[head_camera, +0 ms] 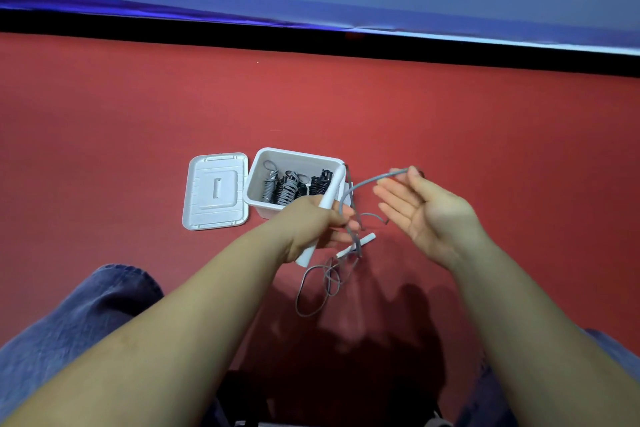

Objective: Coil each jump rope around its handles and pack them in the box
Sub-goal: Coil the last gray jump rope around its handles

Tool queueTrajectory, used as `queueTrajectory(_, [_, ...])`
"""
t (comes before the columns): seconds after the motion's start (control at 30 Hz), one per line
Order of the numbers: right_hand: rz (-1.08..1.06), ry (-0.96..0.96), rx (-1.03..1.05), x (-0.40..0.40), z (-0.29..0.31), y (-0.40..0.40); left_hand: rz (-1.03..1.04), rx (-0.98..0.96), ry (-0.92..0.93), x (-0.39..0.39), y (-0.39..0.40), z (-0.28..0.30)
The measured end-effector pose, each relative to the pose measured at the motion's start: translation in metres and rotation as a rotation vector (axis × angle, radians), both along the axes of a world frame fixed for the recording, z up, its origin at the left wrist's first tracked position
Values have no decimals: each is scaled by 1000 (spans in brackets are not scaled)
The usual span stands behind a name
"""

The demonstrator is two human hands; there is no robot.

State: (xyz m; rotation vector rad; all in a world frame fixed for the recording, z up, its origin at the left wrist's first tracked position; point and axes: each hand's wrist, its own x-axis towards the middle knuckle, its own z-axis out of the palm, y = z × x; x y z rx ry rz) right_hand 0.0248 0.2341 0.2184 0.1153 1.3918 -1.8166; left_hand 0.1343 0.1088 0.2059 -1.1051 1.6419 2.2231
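My left hand (313,224) grips a white jump rope handle (331,191) that slants up over the near right corner of the white box (298,153). A grey rope (367,181) arcs from that hand to my right hand (424,210), which pinches it near the fingertips with the palm turned up. The second white handle (356,245) lies on the red floor below, beside loose grey loops (313,291) of rope. Several coiled grey and black ropes (294,185) sit inside the box.
The box's white lid (215,191) lies flat on the red floor just left of the box. A black strip and a blue wall run along the far side. My knees in blue jeans (69,315) frame the bottom corners.
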Motion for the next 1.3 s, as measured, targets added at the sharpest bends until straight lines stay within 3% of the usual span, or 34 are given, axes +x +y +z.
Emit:
queueTrajectory(0.07, [170,178,121,5,-4,-1,43,6,29,-1,-1,0])
queueTrajectory(0.2, [711,674,496,21,-23,2,225,167,88,-4,-7,2])
queueTrajectory(0.27, [765,752,564,25,-27,2,306,268,104,-5,-10,5])
queueTrajectory(0.4, [671,917,681,21,-30,3,375,375,193,-5,-15,10])
queueTrajectory(0.5, [517,755,554,21,-24,-1,292,257,211,-5,-15,8])
queueTrajectory(0.6, [323,441,362,16,-11,-4,47,-129,94,-3,-8,-4])
queueTrajectory(0.7, [229,266,217,13,-5,-3,-188,-389,28,2,0,-12])
queueTrajectory(0.87, [139,146,47,11,-2,-3,-125,-396,71,2,0,-19])
queueTrajectory(1.03, [249,246,132,14,-5,-3,-12,-436,86,2,-3,-20])
queueTrajectory(1.1, [365,352,248,18,-12,-3,69,-306,100,1,-4,-18])
queueTrajectory(1.2, [586,671,508,21,-25,1,144,-109,87,-2,-4,-13])
queueTrajectory(1.3, [717,780,620,24,-34,4,160,25,126,-4,-8,-8])
